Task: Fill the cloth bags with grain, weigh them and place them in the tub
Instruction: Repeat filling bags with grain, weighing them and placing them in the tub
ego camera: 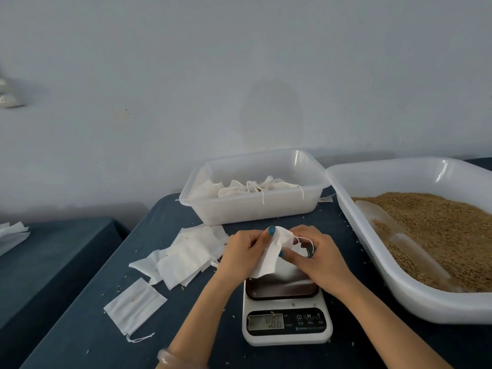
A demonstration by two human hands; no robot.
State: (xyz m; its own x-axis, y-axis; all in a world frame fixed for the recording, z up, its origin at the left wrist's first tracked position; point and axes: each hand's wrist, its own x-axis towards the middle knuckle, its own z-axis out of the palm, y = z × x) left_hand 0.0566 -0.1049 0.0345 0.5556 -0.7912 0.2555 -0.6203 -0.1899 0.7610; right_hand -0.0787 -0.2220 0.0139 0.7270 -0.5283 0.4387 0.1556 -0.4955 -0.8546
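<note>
Both hands hold one empty white cloth bag (269,258) above the scale (286,312). My left hand (246,253) pinches the bag's top edge with the thumb. My right hand (311,253) pinches the other side of the mouth, where the drawstring loops out. The bag hangs limp over the scale's dark platform. A large white tray (372,251) on the right holds brown grain (439,230) and a clear scoop (386,225). Behind the scale, a translucent tub (253,209) holds several filled, tied bags (255,187).
A pile of flat empty bags (183,257) lies left of my hands, and one more bag (134,306) sits nearer the table's front. Loose grains dot the dark blue cloth. A second table (53,257) with more bags stands at the left. A wall is close behind.
</note>
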